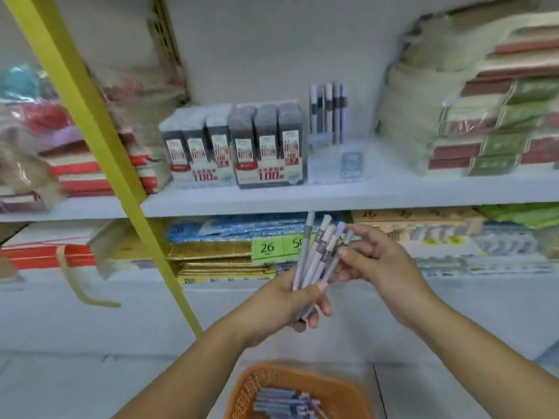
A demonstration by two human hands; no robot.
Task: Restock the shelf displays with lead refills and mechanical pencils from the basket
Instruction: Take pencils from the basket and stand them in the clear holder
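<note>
Pencils [313, 255], a fanned handful of mechanical ones, stand upright in my left grip [290, 300], whose fingers curl round their lower barrels, in front of the lower shelf's edge. My right grip [375, 258] pinches the rightmost barrel between thumb and fingertips, about mid-length. They look light, stiff and smooth-sided, so I judge the bundle likely to slide or splay if the left grip slackens. A firm wrap low down suits it, and each single pencil is best taken mid-barrel, clear of the ends; blur hides which end is the tip. The display stand [332, 158] on the upper shelf [393, 192], far and slightly right, holds a few upright pencils, just right of the lead refill boxes [233, 146]. More stock lies in the orange basket [251, 379], near me.
</note>
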